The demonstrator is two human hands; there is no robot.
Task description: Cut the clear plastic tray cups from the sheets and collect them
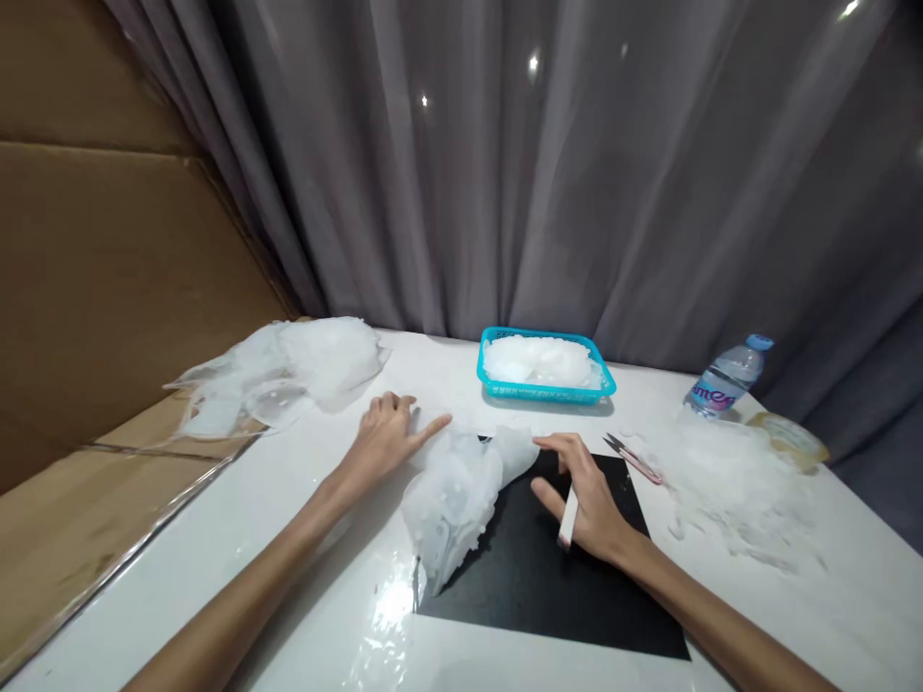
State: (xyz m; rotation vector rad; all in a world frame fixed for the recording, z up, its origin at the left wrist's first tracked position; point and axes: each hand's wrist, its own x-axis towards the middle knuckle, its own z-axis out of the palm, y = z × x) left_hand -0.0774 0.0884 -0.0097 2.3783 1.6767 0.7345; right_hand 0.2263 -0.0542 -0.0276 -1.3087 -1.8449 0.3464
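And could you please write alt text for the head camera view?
A left hand and right hand flank crumpled translucent white material partly on a black mat; the right hand also holds a slim white object. Beyond sits a turquoise basket; to the right are pink-handled snips and a bottle.

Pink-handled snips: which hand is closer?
Right. The right hand is just left of the pink-handled snips; the left hand is farther left, past the black mat.

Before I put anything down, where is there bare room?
Bare table shows between cardboard and left forearm, and between white pile and blue basket. Crowded: the translucent sheets between left hand and right hand, and scraps near the bottle.
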